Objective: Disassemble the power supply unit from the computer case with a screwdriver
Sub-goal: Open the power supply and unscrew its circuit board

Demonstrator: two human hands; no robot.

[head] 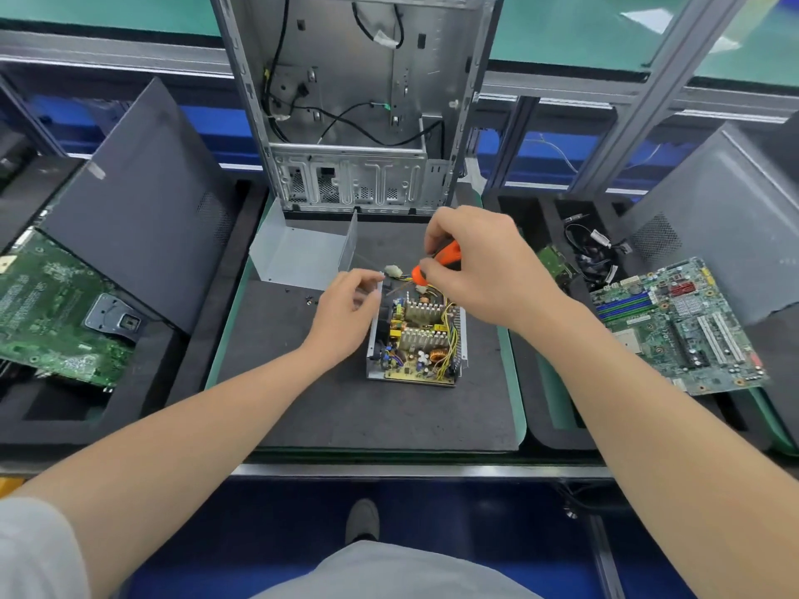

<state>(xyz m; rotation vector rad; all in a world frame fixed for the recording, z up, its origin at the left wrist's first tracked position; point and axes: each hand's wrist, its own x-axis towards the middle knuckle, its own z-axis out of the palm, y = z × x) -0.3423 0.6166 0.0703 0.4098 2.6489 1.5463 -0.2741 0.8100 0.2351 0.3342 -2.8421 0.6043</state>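
The power supply unit (417, 343) lies on the dark mat with its cover off, showing heat sinks, coils and yellow wires. My right hand (480, 270) grips an orange-handled screwdriver (436, 263), its shaft slanting down-left to the unit's far left corner. My left hand (346, 311) rests against the unit's left wall, fingers curled near that corner; what they pinch is hidden. The removed grey metal cover (302, 257) sits behind the unit. The empty computer case (359, 101) stands open at the back of the mat.
Loose screws (309, 299) lie on the mat (346, 417) left of the unit. A motherboard (52, 309) and dark side panel (138, 201) are at left. Another motherboard (683, 326), cables (592, 248) and a grey panel (726, 209) are at right.
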